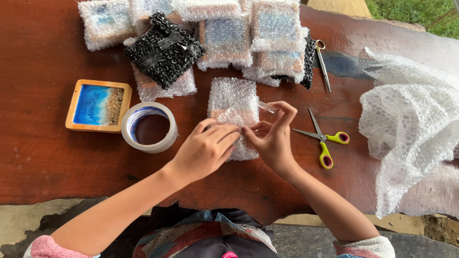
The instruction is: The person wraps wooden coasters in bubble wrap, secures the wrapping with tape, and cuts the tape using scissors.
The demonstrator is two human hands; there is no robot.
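A clear bubble-wrapped square parcel (233, 112) lies under both hands, a black-wrapped parcel (164, 50) crossed with tape sits beyond the left hand (205, 148), and a heap of clear-wrapped parcels (248, 38) with bluish contents lies beyond the right hand (272, 138).
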